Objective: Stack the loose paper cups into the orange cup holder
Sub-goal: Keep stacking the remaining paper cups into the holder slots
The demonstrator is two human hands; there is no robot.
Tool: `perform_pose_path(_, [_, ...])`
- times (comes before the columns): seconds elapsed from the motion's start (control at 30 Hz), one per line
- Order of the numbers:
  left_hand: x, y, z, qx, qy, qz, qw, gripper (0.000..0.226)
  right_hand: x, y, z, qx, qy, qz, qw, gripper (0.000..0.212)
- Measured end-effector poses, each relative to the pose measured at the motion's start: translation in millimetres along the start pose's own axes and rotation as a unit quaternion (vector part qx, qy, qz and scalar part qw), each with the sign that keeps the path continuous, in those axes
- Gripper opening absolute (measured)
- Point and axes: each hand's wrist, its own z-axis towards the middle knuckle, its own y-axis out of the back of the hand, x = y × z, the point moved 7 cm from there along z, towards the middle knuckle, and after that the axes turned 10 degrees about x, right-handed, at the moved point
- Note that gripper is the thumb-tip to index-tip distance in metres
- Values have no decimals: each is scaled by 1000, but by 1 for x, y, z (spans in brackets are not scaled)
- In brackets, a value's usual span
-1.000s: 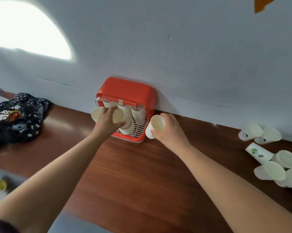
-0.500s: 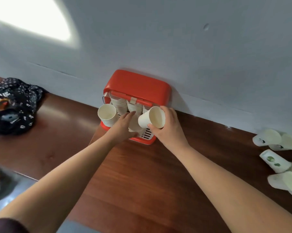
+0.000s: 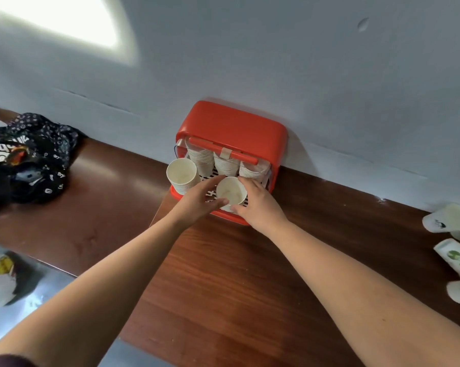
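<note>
orange cup holder [image 3: 231, 128]: stacks [image 3: 225, 164] inside; paper cup [image 3: 231, 193] gripped by left hand [image 3: 197, 201] and right hand [image 3: 259, 203] (seating, likely); loose cups [image 3: 451, 218] remaining.

Pale wall [image 3: 276, 49], dark wooden table [image 3: 237, 287]

No legible text — bag [image 3: 25, 160] lettering too blurred.

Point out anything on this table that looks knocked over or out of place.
Several loose paper cups lie tipped on their sides at the right edge of the table, scattered rather than stacked. One cup stack juts out past the left front corner of the orange holder. Nothing looks spilled or damaged.
</note>
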Motion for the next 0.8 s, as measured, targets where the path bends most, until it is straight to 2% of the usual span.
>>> perform_pose_path(0.1, [3, 1, 4, -31, 10, 21, 999, 64, -4, -2, 1, -15, -17, 10, 1000, 72])
perform_pose_path(0.27, [3, 1, 2, -27, 15, 66, 997, 60, -7, -7, 1, -18, -29, 36, 999, 70])
perform_pose_path(0.4, [6, 0, -16, -45, 52, 25, 997, 63, -17, -2, -20, -26, -50, 40, 998, 70])
perform_pose_path(0.47, [8, -4, -31, -55, 87, 22, 994, 61, -28, 3, -41, -28, -59, 32, 997, 65])
perform_pose_path(0.6, [-3, -28, -61, -45, 135, 83, 986, 49, -64, 13, -99, -14, -83, 2, 996, 60])
perform_pose_path(0.73, [-44, -78, -73, -25, 129, 136, 982, 38, -112, 36, -171, -22, -111, -39, 993, 58])
perform_pose_path(0.8, [-77, -116, -76, -10, 112, 161, 981, 40, -140, 53, -212, -36, -131, -57, 989, 59])
